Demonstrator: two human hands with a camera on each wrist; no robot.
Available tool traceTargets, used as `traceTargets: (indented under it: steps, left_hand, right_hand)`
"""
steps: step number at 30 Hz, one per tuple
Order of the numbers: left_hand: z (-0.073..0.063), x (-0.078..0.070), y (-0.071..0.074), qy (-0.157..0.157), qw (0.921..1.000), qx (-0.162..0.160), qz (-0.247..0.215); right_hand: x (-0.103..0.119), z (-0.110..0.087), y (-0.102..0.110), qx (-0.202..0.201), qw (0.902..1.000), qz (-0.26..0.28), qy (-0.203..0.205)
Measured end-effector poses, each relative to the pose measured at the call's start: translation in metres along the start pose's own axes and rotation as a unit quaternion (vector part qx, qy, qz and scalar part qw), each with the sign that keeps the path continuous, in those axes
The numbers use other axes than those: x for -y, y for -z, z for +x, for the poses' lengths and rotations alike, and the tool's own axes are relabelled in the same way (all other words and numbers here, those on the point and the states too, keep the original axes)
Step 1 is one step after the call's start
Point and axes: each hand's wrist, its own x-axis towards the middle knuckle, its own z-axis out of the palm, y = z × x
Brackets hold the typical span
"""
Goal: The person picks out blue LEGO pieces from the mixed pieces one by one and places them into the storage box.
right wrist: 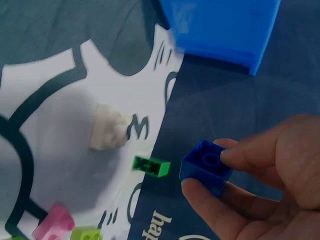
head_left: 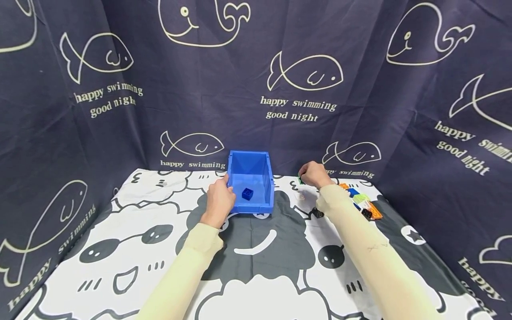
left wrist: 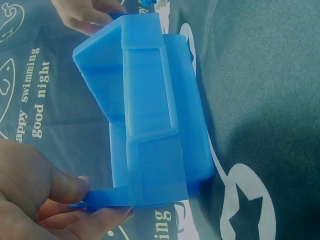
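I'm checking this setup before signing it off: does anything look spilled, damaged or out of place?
Nothing I can see looks spilled or damaged. One mildly odd thing: inside the upright bin, the lone brick lies skewed rather than square to it, perhaps simply as it landed.

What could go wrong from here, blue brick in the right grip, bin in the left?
1. The held blue brick sits only in the fingertips of the right grip, so it might slip.
2. The left grip pinches the bin at one side; a tug could shift or tip it.
3. The green brick appears close to the held one and might get knocked.
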Motion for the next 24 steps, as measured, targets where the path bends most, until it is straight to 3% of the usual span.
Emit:
traceTargets:
  steps: [10, 24]
  left_hand:
    - [0.001, -0.001, 0.000, 0.003, 1.0000, 0.004, 0.004]
    - [0.000, -0.001, 0.000, 0.004, 1.0000, 0.000, 0.002]
  right_hand:
    - [0.021, -0.004, 0.006, -0.029, 0.9994, 0.011, -0.018]
    - [0.056, -0.018, 0.011, -0.057, 0.9934, 0.099, 0.005]
